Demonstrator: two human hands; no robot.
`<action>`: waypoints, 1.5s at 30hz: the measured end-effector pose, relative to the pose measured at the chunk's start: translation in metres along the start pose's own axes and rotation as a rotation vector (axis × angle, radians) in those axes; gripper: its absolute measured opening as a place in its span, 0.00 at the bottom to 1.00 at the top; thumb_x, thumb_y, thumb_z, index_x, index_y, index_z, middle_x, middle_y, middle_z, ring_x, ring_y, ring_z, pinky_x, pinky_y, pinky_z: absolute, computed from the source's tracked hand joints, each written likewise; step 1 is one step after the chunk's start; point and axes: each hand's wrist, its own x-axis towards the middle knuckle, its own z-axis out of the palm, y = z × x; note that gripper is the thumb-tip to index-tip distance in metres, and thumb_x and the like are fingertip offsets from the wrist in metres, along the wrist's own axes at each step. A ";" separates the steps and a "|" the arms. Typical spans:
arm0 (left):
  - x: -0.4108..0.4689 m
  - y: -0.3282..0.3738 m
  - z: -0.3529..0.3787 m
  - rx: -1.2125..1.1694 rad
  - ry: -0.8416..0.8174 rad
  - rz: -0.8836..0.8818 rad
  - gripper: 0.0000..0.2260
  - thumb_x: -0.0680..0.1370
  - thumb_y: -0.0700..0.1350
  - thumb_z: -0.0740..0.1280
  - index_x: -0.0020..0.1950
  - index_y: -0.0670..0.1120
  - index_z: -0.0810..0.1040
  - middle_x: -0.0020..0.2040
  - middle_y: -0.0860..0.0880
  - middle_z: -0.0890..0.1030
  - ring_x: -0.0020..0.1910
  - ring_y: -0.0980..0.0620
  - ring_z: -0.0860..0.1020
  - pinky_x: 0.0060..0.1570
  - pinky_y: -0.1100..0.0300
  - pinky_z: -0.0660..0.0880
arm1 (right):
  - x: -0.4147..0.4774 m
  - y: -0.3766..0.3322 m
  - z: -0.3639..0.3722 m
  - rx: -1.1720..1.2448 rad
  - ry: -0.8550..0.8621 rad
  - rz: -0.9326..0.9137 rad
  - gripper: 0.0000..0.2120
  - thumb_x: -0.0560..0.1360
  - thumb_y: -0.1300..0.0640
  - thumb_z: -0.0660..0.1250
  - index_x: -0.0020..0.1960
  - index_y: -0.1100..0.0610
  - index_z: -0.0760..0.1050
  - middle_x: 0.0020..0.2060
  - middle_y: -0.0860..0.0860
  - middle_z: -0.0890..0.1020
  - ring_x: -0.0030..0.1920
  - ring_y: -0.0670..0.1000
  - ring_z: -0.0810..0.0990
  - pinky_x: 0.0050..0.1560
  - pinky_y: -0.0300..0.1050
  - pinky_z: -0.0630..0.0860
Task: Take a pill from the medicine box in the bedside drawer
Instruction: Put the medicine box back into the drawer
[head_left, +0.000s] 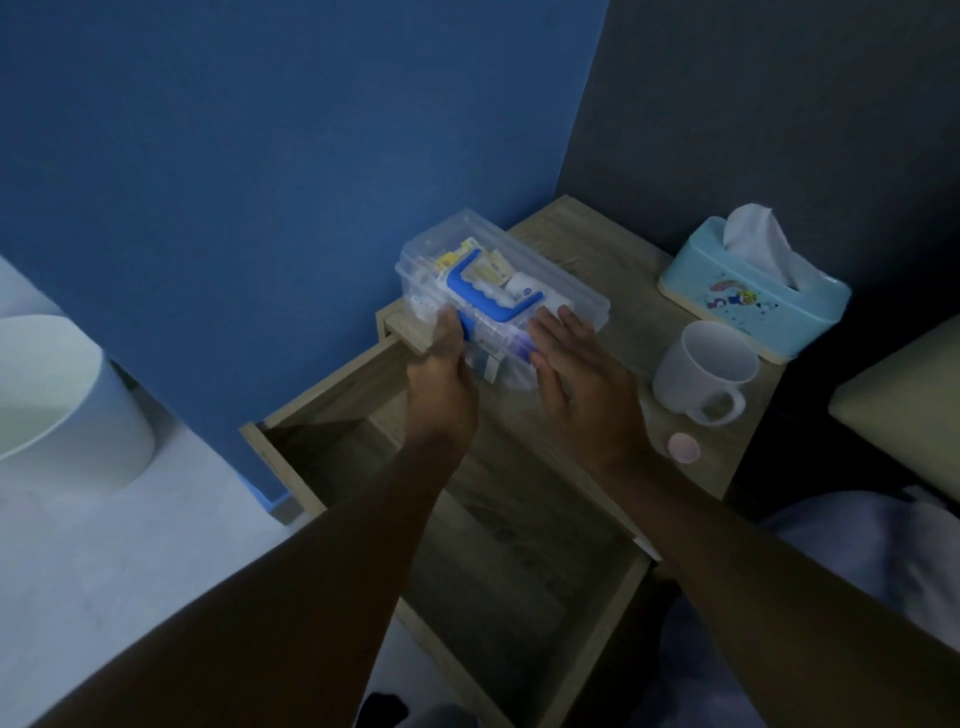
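A clear plastic medicine box (519, 260) with a blue handle on its lid rests on the left part of the wooden bedside table top (592, 244). Packets and a white roll show through the lid. My left hand (441, 379) grips the box's near left end, thumb by the blue latch. My right hand (576, 374) presses flat against the box's near right side, fingers spread. Below my arms the bedside drawer (332, 410) stands pulled out; its inside is dark and looks bare.
A white mug (701, 371) stands right of the box, a light-blue tissue box (748, 296) behind it, and a small pink round thing (684, 448) near the table's front. A white bin (67, 410) sits on the floor at left. A blue wall rises behind.
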 end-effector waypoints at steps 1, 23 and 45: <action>-0.003 -0.004 0.005 0.029 -0.027 0.006 0.24 0.82 0.49 0.52 0.79 0.46 0.57 0.63 0.39 0.77 0.56 0.47 0.80 0.56 0.65 0.76 | 0.000 0.000 0.000 0.006 0.002 -0.003 0.16 0.82 0.58 0.61 0.68 0.61 0.74 0.68 0.57 0.76 0.73 0.53 0.70 0.72 0.50 0.69; 0.008 -0.008 -0.037 0.011 0.007 0.092 0.23 0.79 0.39 0.60 0.75 0.44 0.65 0.76 0.44 0.65 0.75 0.48 0.63 0.73 0.49 0.65 | 0.001 -0.006 -0.016 0.197 -0.112 0.107 0.19 0.83 0.58 0.58 0.72 0.62 0.69 0.73 0.57 0.70 0.77 0.52 0.62 0.75 0.49 0.64; 0.136 0.004 -0.048 0.172 -0.262 -0.171 0.28 0.77 0.60 0.64 0.71 0.45 0.69 0.70 0.44 0.73 0.67 0.44 0.73 0.53 0.61 0.65 | 0.030 -0.032 0.020 0.578 0.211 0.853 0.26 0.79 0.48 0.61 0.73 0.52 0.58 0.57 0.54 0.80 0.51 0.48 0.83 0.44 0.40 0.83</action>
